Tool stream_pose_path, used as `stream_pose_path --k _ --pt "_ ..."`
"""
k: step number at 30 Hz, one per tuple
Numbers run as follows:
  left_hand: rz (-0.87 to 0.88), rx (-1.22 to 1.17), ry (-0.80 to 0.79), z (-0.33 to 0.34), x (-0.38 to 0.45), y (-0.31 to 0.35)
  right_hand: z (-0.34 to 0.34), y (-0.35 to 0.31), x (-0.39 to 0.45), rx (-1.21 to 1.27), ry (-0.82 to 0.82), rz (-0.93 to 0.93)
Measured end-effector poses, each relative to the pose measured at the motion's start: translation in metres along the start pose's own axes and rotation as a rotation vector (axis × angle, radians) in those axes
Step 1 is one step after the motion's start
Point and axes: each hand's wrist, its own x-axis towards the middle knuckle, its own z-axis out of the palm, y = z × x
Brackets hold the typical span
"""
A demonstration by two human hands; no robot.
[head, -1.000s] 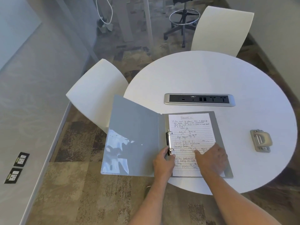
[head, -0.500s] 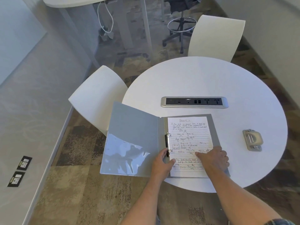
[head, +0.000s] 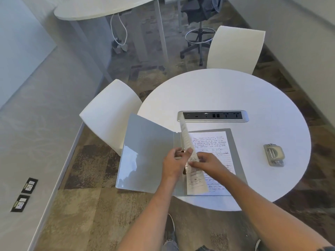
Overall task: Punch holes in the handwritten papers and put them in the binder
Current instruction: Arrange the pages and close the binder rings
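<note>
A grey binder (head: 148,151) lies open at the near edge of the round white table (head: 226,91), its left cover hanging past the rim. A handwritten sheet (head: 186,138) stands lifted on edge above the ring clip. My left hand (head: 173,164) pinches it by the rings, and my right hand (head: 208,163) holds it from the right side. A second handwritten page (head: 217,145) lies flat in the binder's right half. The ring clip is mostly hidden behind my hands and the raised sheet.
A grey hole punch (head: 273,154) sits on the table to the right of the binder. A socket strip (head: 212,116) is set into the table behind it. White chairs stand at the left (head: 110,113) and at the back (head: 233,49).
The top sheet, which lay flat under my right hand, is now swung up on edge over the rings. Both hands have come together on it. The page beneath is uncovered.
</note>
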Motion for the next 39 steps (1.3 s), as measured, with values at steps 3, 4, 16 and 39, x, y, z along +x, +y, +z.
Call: stream_pose_path --k 3,4,16,39 --pt "0.009 0.144 0.017 -0.016 0.001 0.015 0.011 0.003 0.001 -0.006 -0.163 -0.047" --pt "0.008 0.217 0.021 -0.022 0.004 0.015 0.013 0.002 -0.002 -0.035 -0.218 -0.046" --pt "-0.076 0.552 0.202 -0.089 0.032 -0.011 -0.015 0.081 -0.011 -0.761 0.599 0.454" --pt "0.167 0.949 0.317 -0.108 0.042 -0.038 0.001 0.064 -0.016 -0.481 0.627 0.594"
